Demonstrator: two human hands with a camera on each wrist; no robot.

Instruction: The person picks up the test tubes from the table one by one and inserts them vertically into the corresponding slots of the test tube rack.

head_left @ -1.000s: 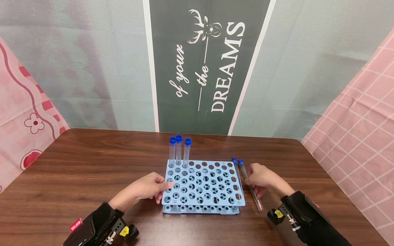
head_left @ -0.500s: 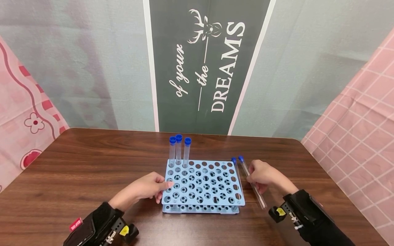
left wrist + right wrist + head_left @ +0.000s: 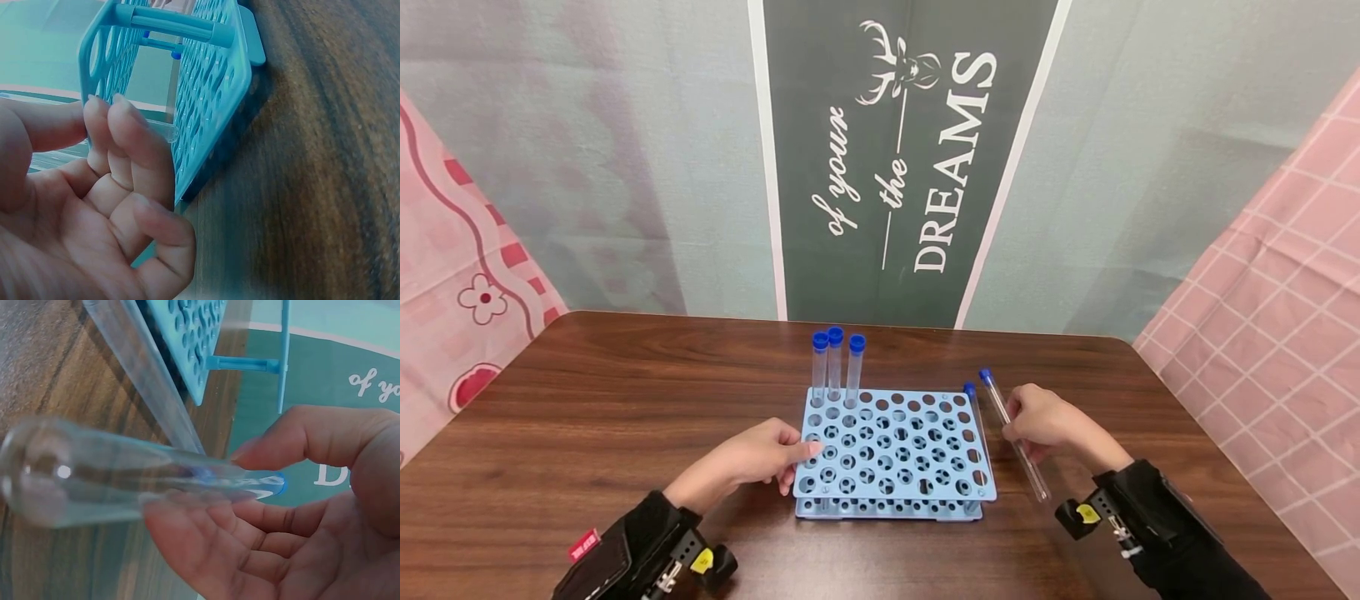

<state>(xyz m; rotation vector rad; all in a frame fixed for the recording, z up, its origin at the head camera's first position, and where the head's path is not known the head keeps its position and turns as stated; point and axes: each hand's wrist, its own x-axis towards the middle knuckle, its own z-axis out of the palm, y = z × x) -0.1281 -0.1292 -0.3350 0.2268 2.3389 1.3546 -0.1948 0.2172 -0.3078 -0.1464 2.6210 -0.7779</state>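
A light blue test tube rack sits on the table, its upper plate full of round holes. My left hand pinches the rack's left edge, thumb over the upper plate and fingertips against it. Three capped test tubes stand in the back left holes. To the right of the rack, my right hand pinches a clear test tube between thumb and fingers. Its blue cap points away, its rounded end toward the near side. Another capped test tube lies along the rack's right side.
Dark wood-grain table surrounds the rack on all sides. Behind its far edge hangs a cloth with white lettering. Black wrist cameras sit on both forearms.
My right hand has shifted slightly away from me, and the pinched test tube has risen, its cap moving apart from the lying tube's cap. Left hand and rack stay put.
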